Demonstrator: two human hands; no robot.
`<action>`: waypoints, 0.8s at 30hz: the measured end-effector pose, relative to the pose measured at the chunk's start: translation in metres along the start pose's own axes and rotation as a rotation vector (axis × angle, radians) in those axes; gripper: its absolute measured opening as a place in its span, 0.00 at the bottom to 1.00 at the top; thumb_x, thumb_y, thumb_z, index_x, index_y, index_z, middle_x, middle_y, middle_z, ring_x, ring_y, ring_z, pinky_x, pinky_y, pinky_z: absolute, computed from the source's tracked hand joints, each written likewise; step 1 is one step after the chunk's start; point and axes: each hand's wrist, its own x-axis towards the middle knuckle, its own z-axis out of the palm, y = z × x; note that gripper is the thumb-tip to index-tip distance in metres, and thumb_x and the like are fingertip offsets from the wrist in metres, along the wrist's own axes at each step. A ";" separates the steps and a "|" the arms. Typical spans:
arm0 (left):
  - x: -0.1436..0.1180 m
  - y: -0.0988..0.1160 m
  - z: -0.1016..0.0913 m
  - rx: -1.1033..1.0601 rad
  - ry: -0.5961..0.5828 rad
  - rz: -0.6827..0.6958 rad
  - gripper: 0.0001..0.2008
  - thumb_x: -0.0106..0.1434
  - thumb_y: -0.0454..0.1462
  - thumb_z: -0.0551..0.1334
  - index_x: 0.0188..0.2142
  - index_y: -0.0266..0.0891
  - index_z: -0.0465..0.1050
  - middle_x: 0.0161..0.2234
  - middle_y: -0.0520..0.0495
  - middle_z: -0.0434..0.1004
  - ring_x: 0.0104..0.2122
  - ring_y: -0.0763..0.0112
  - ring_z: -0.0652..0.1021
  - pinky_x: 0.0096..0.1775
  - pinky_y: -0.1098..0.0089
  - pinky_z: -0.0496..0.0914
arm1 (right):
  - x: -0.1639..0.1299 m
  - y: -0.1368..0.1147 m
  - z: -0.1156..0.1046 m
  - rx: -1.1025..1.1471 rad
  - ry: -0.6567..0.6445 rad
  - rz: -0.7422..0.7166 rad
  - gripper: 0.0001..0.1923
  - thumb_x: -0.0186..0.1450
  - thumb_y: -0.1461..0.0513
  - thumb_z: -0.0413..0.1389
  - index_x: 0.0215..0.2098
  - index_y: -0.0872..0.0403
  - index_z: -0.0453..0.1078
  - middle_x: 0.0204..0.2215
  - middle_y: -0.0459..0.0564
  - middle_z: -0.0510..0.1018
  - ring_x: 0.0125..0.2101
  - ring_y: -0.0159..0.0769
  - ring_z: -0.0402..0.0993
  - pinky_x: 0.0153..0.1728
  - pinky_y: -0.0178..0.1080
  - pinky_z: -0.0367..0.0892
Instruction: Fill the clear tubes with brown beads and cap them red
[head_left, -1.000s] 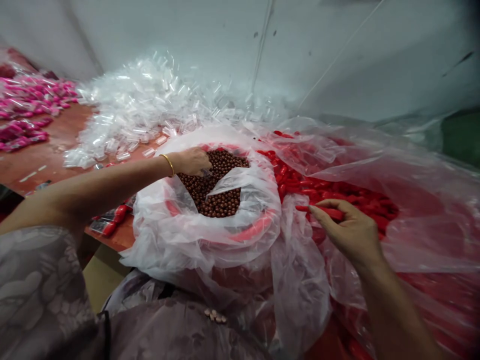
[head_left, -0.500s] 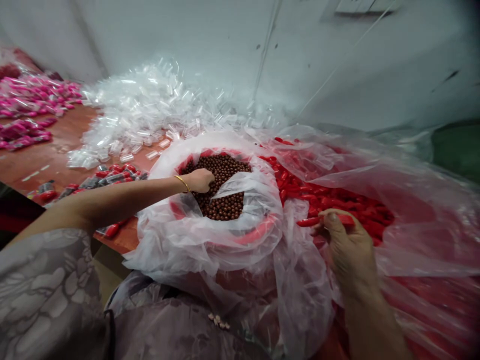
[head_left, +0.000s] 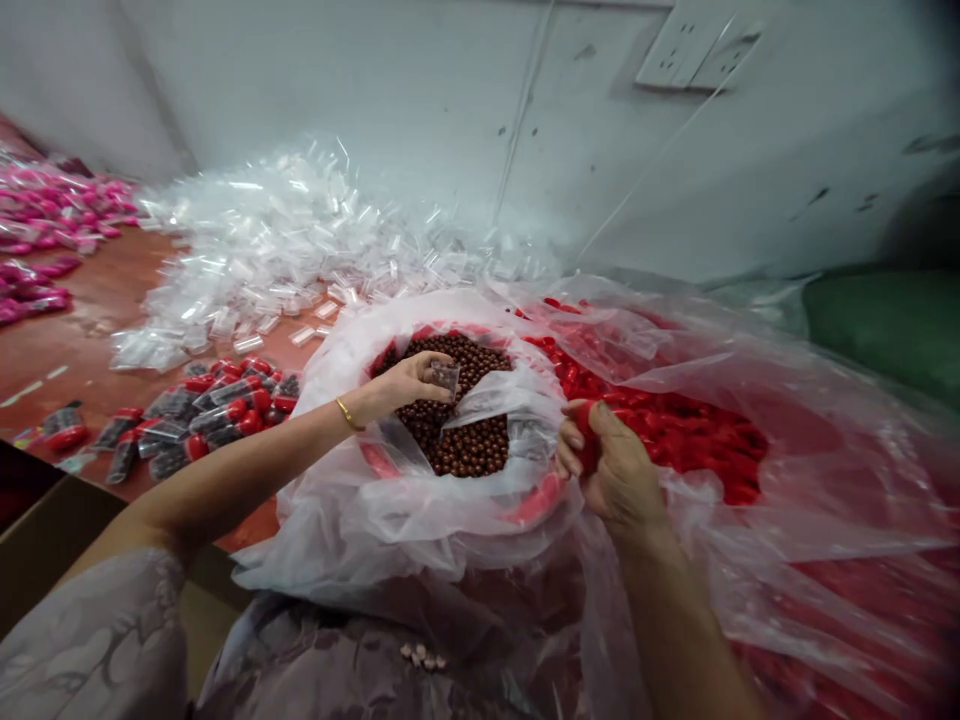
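My left hand is closed around a small clear plastic tube, held just above the brown balls. These round, glossy balls fill a red-rimmed basin lined with a white plastic bag. At the basin's right edge, my right hand pinches a red plastic cap, partly hidden by the fingers. Beyond that hand lies a heap of red caps in clear plastic sheeting. What the tube holds is hard to make out.
Filled tubes with red caps lie on the reddish table at left. A large pile of clear tubes rests against the wall, with pink pieces at far left. A socket plate is on the wall.
My left hand has come up out of the brown balls with the clear tube showing. My right hand has moved left towards the basin with the red cap. The view has shifted slightly.
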 end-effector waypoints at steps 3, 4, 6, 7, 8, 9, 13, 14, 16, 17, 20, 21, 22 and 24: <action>-0.004 -0.004 -0.005 0.014 -0.011 -0.001 0.32 0.42 0.29 0.72 0.47 0.37 0.66 0.35 0.52 0.74 0.33 0.75 0.75 0.38 0.70 0.69 | 0.006 0.003 0.025 -0.094 -0.074 -0.015 0.18 0.55 0.47 0.60 0.31 0.52 0.67 0.16 0.36 0.61 0.11 0.22 0.53 0.11 0.30 0.54; -0.006 -0.006 -0.007 0.047 -0.016 0.002 0.30 0.43 0.30 0.72 0.46 0.36 0.67 0.33 0.53 0.74 0.32 0.76 0.74 0.37 0.71 0.68 | 0.009 0.005 0.033 -0.166 -0.099 -0.039 0.16 0.56 0.49 0.59 0.32 0.52 0.67 0.16 0.36 0.61 0.11 0.22 0.53 0.12 0.30 0.54; -0.008 -0.011 -0.010 0.106 -0.035 0.001 0.25 0.43 0.32 0.73 0.41 0.35 0.69 0.30 0.53 0.73 0.30 0.77 0.73 0.35 0.73 0.67 | 0.020 0.008 0.049 -0.365 -0.138 -0.132 0.13 0.56 0.53 0.59 0.34 0.52 0.69 0.18 0.38 0.64 0.14 0.25 0.58 0.16 0.31 0.58; -0.009 -0.013 -0.011 0.120 -0.054 -0.002 0.22 0.43 0.33 0.73 0.38 0.34 0.70 0.30 0.53 0.73 0.29 0.78 0.72 0.34 0.73 0.66 | 0.026 0.010 0.056 -0.475 -0.158 -0.195 0.12 0.56 0.55 0.60 0.35 0.52 0.70 0.20 0.40 0.68 0.18 0.27 0.63 0.20 0.32 0.62; -0.010 -0.015 -0.012 0.115 -0.082 -0.007 0.21 0.43 0.34 0.73 0.37 0.33 0.70 0.30 0.53 0.73 0.29 0.78 0.71 0.34 0.74 0.65 | 0.033 0.012 0.063 -0.576 -0.185 -0.256 0.13 0.55 0.57 0.61 0.37 0.52 0.71 0.24 0.42 0.72 0.23 0.29 0.68 0.26 0.34 0.66; -0.011 -0.016 -0.013 0.097 -0.118 -0.013 0.21 0.43 0.35 0.73 0.36 0.33 0.70 0.30 0.53 0.72 0.29 0.78 0.71 0.34 0.74 0.65 | 0.040 0.015 0.068 -0.657 -0.224 -0.305 0.14 0.53 0.59 0.61 0.39 0.52 0.72 0.28 0.44 0.75 0.28 0.32 0.71 0.32 0.36 0.68; -0.013 -0.015 -0.016 0.034 -0.185 -0.009 0.21 0.46 0.40 0.73 0.36 0.33 0.69 0.30 0.54 0.69 0.28 0.79 0.70 0.32 0.74 0.65 | 0.058 0.024 0.078 -0.753 -0.414 -0.318 0.14 0.54 0.60 0.61 0.39 0.53 0.74 0.33 0.46 0.79 0.34 0.36 0.74 0.39 0.39 0.70; -0.014 -0.015 -0.017 0.023 -0.173 -0.001 0.21 0.47 0.41 0.73 0.35 0.34 0.69 0.29 0.54 0.69 0.28 0.80 0.69 0.32 0.74 0.65 | 0.060 0.027 0.079 -0.739 -0.421 -0.310 0.14 0.55 0.59 0.61 0.39 0.53 0.74 0.32 0.46 0.79 0.33 0.36 0.74 0.38 0.39 0.70; -0.014 -0.014 -0.017 0.001 -0.147 0.009 0.21 0.48 0.42 0.72 0.35 0.34 0.68 0.30 0.54 0.68 0.28 0.80 0.69 0.32 0.74 0.65 | 0.062 0.030 0.078 -0.707 -0.382 -0.318 0.11 0.55 0.57 0.62 0.35 0.53 0.74 0.29 0.45 0.78 0.31 0.35 0.73 0.35 0.37 0.69; -0.014 -0.014 -0.017 -0.005 -0.142 0.011 0.20 0.48 0.42 0.72 0.35 0.34 0.68 0.30 0.54 0.68 0.28 0.80 0.69 0.32 0.74 0.65 | 0.062 0.031 0.077 -0.693 -0.356 -0.329 0.10 0.55 0.56 0.62 0.33 0.54 0.74 0.28 0.45 0.77 0.29 0.34 0.71 0.33 0.36 0.68; -0.014 -0.016 -0.017 0.039 -0.161 0.002 0.19 0.49 0.42 0.71 0.35 0.34 0.68 0.30 0.54 0.67 0.28 0.80 0.68 0.31 0.74 0.64 | 0.061 0.031 0.076 -0.668 -0.332 -0.337 0.09 0.54 0.57 0.63 0.27 0.54 0.71 0.23 0.43 0.72 0.25 0.30 0.66 0.28 0.34 0.64; -0.014 -0.017 -0.018 0.072 -0.173 -0.003 0.19 0.49 0.42 0.71 0.36 0.34 0.68 0.29 0.54 0.67 0.27 0.80 0.67 0.31 0.74 0.63 | 0.060 0.030 0.076 -0.667 -0.345 -0.328 0.09 0.53 0.57 0.63 0.26 0.54 0.70 0.21 0.42 0.70 0.24 0.29 0.64 0.27 0.33 0.63; -0.015 -0.017 -0.018 0.107 -0.187 -0.008 0.18 0.50 0.42 0.70 0.36 0.34 0.69 0.29 0.54 0.67 0.27 0.79 0.67 0.31 0.74 0.63 | 0.060 0.028 0.077 -0.669 -0.365 -0.309 0.09 0.53 0.58 0.63 0.24 0.54 0.69 0.20 0.41 0.68 0.23 0.28 0.62 0.26 0.33 0.61; -0.015 -0.017 -0.019 0.172 -0.217 -0.009 0.17 0.50 0.41 0.70 0.36 0.34 0.69 0.30 0.53 0.68 0.29 0.78 0.67 0.32 0.73 0.63 | 0.060 0.026 0.078 -0.675 -0.422 -0.246 0.11 0.51 0.59 0.63 0.21 0.54 0.66 0.18 0.39 0.64 0.22 0.26 0.59 0.24 0.31 0.58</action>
